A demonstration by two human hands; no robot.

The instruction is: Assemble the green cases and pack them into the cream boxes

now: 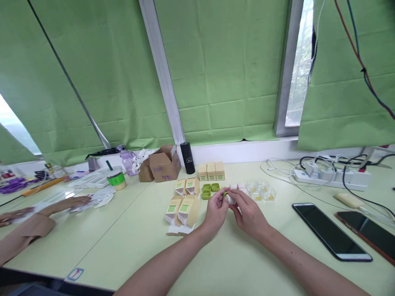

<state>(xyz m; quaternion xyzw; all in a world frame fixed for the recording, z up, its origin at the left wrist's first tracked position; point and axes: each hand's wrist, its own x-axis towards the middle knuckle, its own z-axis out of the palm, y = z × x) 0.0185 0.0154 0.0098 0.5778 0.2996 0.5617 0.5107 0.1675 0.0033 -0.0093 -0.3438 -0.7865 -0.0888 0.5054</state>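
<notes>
My left hand [216,211] and my right hand [248,213] meet over the pale green table [129,242], both pinched on a small white and green case [228,198]. Just behind my hands lie green round cases [210,190] and small clear plastic boxes [262,190]. To the left of my left hand lie open tan cartons [182,209] with green labels. Three shut tan cartons [211,171] stand in a row further back.
A black bottle [187,158] and a brown cardboard box [162,164] stand by the window. Two phones [331,231] lie at right, near a power strip [330,176] with cables. Another person's hands [72,203] rest on white packets at left, beside a green-banded cup [116,178].
</notes>
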